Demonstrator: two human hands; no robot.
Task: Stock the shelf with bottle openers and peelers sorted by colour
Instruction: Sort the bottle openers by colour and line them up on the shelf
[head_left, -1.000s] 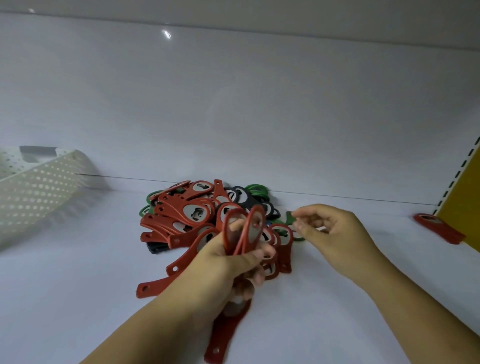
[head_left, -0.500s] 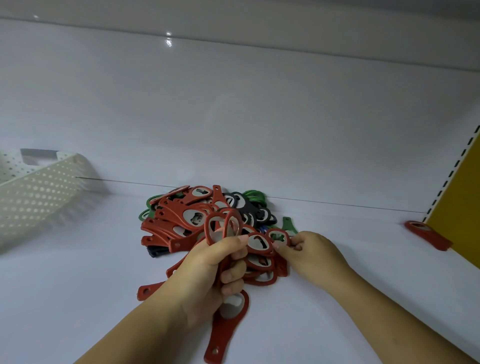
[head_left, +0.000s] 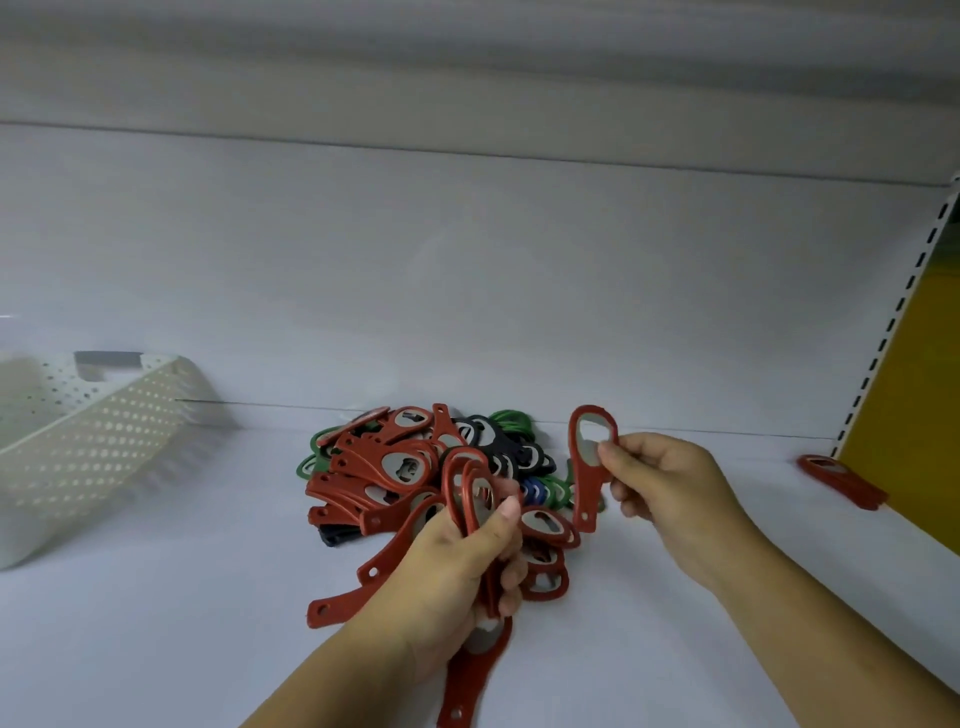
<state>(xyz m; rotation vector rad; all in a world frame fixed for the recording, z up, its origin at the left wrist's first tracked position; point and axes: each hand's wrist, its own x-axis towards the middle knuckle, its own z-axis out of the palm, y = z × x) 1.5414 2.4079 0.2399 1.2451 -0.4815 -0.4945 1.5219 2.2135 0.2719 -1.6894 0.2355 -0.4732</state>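
A heap of bottle openers (head_left: 395, 462) lies on the white shelf (head_left: 156, 623), mostly red, with black, green and blue ones at its back right. My left hand (head_left: 457, 566) grips a bunch of red openers (head_left: 470, 493) upright in front of the heap. My right hand (head_left: 660, 488) pinches a single red opener (head_left: 589, 467) by its head, lifted off the heap, handle hanging down. One more red opener (head_left: 467, 680) lies on the shelf below my left hand.
A white perforated basket (head_left: 78, 447) stands tilted at the left. A lone red opener (head_left: 839, 480) lies at the far right beside a yellow side panel (head_left: 914, 415). The shelf's white back wall rises behind the heap.
My right hand went down into the heap, pinched a red opener and lifted it up to the right. My left hand kept its bunch, staying about where it was.
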